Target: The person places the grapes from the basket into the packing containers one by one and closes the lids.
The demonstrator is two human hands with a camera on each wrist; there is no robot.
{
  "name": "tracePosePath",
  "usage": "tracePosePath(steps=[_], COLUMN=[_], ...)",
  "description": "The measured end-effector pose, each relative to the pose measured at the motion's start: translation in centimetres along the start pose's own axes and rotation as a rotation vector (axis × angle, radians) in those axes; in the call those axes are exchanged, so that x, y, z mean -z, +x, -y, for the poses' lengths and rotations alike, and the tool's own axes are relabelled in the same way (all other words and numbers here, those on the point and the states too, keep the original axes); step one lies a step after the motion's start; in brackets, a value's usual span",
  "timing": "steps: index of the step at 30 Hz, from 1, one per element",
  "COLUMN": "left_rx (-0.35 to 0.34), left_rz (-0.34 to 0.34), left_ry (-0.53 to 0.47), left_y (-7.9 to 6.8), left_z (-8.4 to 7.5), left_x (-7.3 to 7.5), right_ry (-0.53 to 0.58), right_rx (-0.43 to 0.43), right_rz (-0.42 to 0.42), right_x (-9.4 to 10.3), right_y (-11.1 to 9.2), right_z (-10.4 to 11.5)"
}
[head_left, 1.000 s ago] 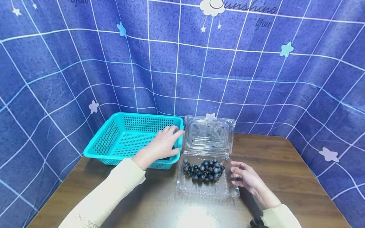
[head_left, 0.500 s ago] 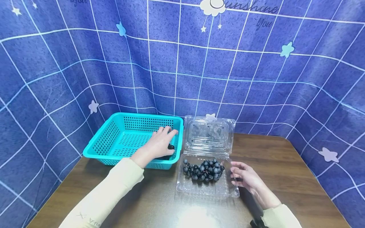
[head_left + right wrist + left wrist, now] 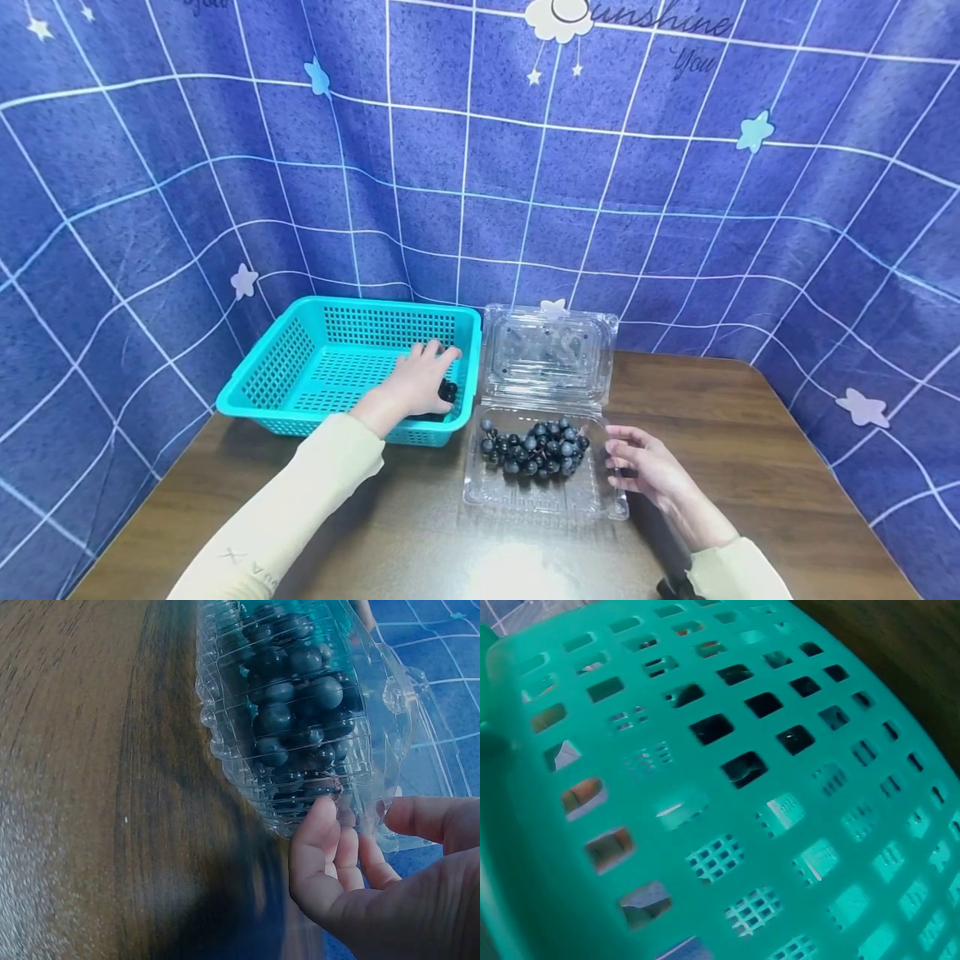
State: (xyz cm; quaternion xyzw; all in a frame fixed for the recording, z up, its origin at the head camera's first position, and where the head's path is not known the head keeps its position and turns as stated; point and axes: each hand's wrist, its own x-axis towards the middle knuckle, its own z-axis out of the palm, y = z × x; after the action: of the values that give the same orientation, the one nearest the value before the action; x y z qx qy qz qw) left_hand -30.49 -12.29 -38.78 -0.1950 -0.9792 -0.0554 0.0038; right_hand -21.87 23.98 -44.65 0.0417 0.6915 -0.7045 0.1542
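At the right end of a turquoise perforated basket (image 3: 337,367), my left hand (image 3: 420,383) reaches down with curved fingers over dark grapes (image 3: 448,390). Most of those grapes are hidden beneath the palm. The left wrist view is filled by the basket wall (image 3: 675,787), with bits of fingers showing through its holes. Beside the basket lies a hinged clear plastic box (image 3: 525,497) holding a bunch of black grapes (image 3: 536,448). My right hand (image 3: 648,467) holds the box's right side; in the right wrist view its curled fingers (image 3: 319,836) meet the clear wall close to the rim.
The box's clear lid (image 3: 551,354) stands raised at the back, leaning toward a blue grid-patterned curtain (image 3: 420,208). Brown wooden tabletop (image 3: 720,417) extends to the right and in front. Part of a small black object (image 3: 678,587) shows by the right sleeve.
My left hand has moved left and lower into the basket, and more of the grapes there show beside its thumb. The right hand and the box keep their places.
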Motion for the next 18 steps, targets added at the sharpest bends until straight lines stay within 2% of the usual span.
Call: tracePosePath(steps=[10,18], left_rx=[0.036,0.052], left_rz=[0.062,0.088], left_ry=[-0.008,-0.032], left_y=[0.7,0.7], left_z=[0.5,0.2], left_x=[-1.8,-2.2], right_ry=[-0.001,0.013], right_rx=[0.003,0.003], right_rz=[0.002,-0.003], right_x=[0.0,-0.1], right_y=[0.0,-0.1], right_z=[0.0,0.0])
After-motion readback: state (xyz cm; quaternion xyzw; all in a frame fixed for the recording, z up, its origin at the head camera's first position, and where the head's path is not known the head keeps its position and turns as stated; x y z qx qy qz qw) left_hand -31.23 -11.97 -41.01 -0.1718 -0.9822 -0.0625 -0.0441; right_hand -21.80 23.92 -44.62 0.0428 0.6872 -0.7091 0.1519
